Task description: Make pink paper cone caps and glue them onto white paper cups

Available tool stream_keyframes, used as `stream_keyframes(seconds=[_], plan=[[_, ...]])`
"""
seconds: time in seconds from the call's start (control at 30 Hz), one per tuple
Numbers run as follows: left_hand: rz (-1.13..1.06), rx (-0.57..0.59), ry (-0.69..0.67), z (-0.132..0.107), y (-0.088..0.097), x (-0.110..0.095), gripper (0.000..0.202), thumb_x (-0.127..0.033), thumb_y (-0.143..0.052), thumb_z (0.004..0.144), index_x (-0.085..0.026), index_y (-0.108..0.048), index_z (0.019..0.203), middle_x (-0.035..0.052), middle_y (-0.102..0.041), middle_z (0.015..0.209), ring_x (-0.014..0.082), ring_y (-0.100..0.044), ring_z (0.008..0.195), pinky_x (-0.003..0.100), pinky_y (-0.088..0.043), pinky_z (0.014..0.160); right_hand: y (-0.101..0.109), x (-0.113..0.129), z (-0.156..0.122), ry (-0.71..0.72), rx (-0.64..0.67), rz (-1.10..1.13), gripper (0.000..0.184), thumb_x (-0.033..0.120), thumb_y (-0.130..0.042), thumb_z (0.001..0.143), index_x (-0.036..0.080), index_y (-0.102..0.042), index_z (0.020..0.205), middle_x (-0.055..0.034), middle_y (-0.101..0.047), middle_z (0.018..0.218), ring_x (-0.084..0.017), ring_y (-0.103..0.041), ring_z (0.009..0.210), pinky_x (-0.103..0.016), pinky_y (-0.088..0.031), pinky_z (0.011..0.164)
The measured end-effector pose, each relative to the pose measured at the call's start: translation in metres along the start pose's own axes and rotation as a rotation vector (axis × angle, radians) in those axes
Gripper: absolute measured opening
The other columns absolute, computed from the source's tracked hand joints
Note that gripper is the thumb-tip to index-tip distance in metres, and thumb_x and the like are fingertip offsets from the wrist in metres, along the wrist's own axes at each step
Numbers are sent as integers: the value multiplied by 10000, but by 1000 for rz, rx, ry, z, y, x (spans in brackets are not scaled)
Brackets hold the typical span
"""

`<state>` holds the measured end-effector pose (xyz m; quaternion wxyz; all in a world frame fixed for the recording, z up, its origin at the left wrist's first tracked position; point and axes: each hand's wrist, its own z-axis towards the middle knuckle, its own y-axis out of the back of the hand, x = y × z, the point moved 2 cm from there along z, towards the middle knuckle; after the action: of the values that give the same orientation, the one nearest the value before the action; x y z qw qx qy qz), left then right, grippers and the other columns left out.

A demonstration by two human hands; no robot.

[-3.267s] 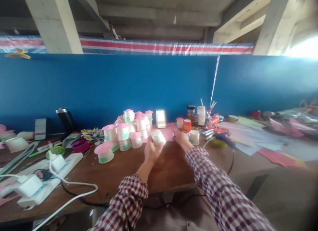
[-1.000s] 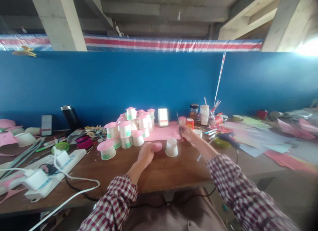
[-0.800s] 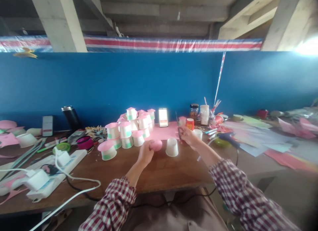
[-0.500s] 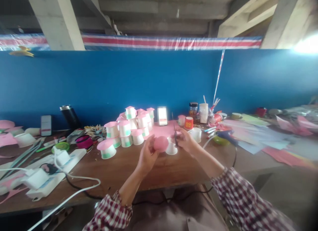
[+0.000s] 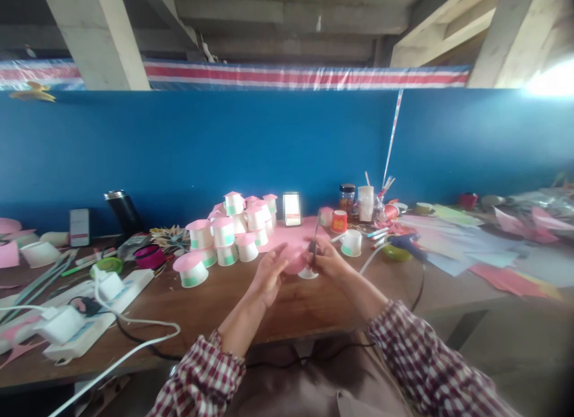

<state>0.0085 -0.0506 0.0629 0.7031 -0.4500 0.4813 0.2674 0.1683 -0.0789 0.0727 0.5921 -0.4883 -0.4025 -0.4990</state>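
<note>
My left hand (image 5: 269, 273) holds a round pink paper piece (image 5: 295, 260) up above the wooden table (image 5: 215, 303). My right hand (image 5: 326, 258) grips scissors (image 5: 314, 235), blades pointing up, right against the pink piece. Just behind my hands a white paper cup (image 5: 307, 273) stands upside down, mostly hidden. A pile of white cups with pink tops and green bands (image 5: 233, 229) sits behind and to the left. A pink paper sheet (image 5: 291, 235) lies behind my hands.
A white power strip with plugs and cables (image 5: 76, 321) lies at the left. A black flask (image 5: 120, 211), a purple tape roll (image 5: 147, 257), a jar (image 5: 345, 199), a red cup (image 5: 339, 221), a glue gun (image 5: 406, 242) and loose coloured papers (image 5: 475, 244) crowd the table along the blue wall.
My left hand set down the white cup, picked up the pink round piece and raised it. My right hand brought the scissors from the table's back to the piece.
</note>
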Motion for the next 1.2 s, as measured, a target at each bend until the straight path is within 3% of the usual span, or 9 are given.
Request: stream_keyframes(seconds=[0.2, 0.4, 0.53, 0.63, 0.73, 1.2], plan=[[99, 8, 53, 6, -5, -1, 396, -379, -793, 618, -94, -720, 884, 115, -724, 839, 209, -652, 759, 306, -482, 712, -4, 0, -6, 38, 29, -94, 600, 320, -775, 621, 190, -442, 1102, 57, -576, 659, -89, -541, 488, -171, -335, 396], [163, -86, 88, 3, -2, 4, 353, -387, -798, 592, -143, -736, 839, 86, -729, 836, 198, -648, 779, 302, -467, 734, -3, 5, -11, 129, 47, -320, 475, 362, -709, 686, 215, -434, 1044, 35, -589, 728, -117, -568, 526, -217, -406, 450], [179, -169, 109, 3, 3, 8, 321, -395, -774, 616, -181, -735, 852, 63, -724, 861, 178, -630, 787, 284, -441, 716, 6, 12, -18, 281, -15, -754, 302, 317, -604, 783, 199, -537, 1052, -10, -624, 773, -136, -576, 602, -248, -431, 560], [188, -219, 117, 1, 5, 8, 297, -393, -754, 631, -199, -731, 855, 53, -720, 905, 177, -619, 824, 272, -420, 703, 10, 18, -27, 344, -8, -1068, 305, 322, -573, 815, 209, -592, 1098, -39, -663, 850, -159, -597, 690, -247, -414, 617], [192, -222, 113, 0, 6, 6, 284, -376, -751, 624, -196, -729, 843, 50, -716, 912, 179, -612, 834, 267, -416, 697, 11, 22, -34, 364, 48, -1221, 317, 324, -572, 815, 230, -608, 1116, -32, -676, 865, -168, -605, 740, -237, -392, 629], [211, -166, 95, 2, 8, 3, 254, -353, -757, 600, -185, -727, 788, 41, -703, 807, 179, -602, 749, 262, -420, 649, 9, 34, -40, 264, 175, -1327, 283, 205, -543, 771, 286, -676, 1008, 20, -668, 732, -131, -566, 623, -220, -302, 555]])
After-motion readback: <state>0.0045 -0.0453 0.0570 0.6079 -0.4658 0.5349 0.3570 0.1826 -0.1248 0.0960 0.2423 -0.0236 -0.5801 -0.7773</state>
